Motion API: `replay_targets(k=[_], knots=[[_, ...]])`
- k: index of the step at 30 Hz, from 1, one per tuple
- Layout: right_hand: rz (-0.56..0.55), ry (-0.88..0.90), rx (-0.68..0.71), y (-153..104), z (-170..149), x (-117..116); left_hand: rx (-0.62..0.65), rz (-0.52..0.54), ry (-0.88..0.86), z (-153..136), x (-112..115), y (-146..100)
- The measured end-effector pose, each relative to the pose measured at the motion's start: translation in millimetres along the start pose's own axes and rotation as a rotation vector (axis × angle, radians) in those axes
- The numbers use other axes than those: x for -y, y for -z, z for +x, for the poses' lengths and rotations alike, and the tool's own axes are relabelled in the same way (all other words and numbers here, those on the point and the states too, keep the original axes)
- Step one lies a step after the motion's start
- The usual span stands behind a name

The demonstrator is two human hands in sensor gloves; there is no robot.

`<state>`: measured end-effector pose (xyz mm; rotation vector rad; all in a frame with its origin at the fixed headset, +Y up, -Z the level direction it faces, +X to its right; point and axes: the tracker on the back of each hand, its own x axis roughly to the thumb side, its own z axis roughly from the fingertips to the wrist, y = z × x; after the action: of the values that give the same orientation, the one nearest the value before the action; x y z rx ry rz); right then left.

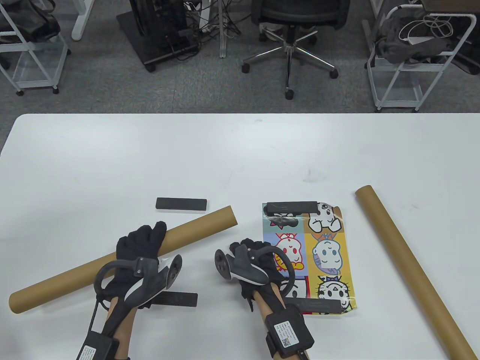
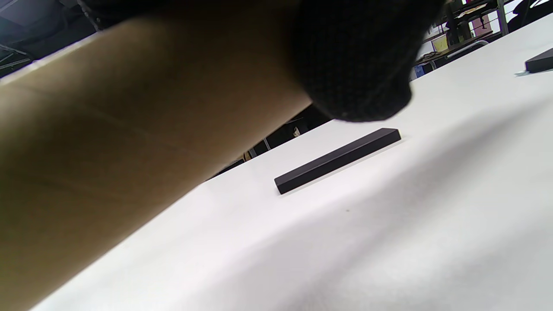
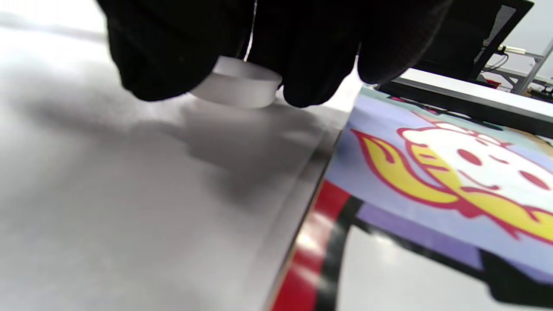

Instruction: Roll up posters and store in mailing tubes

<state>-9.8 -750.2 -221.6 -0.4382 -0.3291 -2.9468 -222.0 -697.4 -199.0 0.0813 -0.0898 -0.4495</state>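
Observation:
A brown cardboard mailing tube (image 1: 123,258) lies slanted on the white table (image 1: 112,161). My left hand (image 1: 140,243) grips it near its middle; the tube fills the left wrist view (image 2: 108,129). My right hand (image 1: 249,253) hovers just left of a colourful cartoon poster (image 1: 318,255) and holds a white plastic end cap (image 3: 237,86) in its fingertips (image 3: 315,77), close above the table. The poster (image 3: 432,181) lies flat under black bar weights at its far edge (image 1: 292,207) and near edge (image 1: 318,305). A second tube (image 1: 408,266) lies to the right.
Two loose black bars lie on the table, one behind the held tube (image 1: 181,203) and one by my left wrist (image 1: 180,300); a bar also shows in the left wrist view (image 2: 337,160). An office chair (image 1: 292,22) and wire carts (image 1: 412,52) stand beyond the far edge.

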Motion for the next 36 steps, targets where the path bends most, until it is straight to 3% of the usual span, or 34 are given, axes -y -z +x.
replay_targets(k=[16,26,36], knots=[[-0.151,0.552,-0.098,-37.3,-86.9,17.5,0.022,-0.013,0.008,6.6,-1.1,-2.9],[-0.239,1.383,-0.081,-46.7,-133.1,-2.1,0.060,0.009,0.033,10.2,-4.2,-6.8],[-0.212,1.454,-0.079,-38.6,-127.6,-9.0,0.088,0.025,0.035,13.0,-5.6,-9.2]])
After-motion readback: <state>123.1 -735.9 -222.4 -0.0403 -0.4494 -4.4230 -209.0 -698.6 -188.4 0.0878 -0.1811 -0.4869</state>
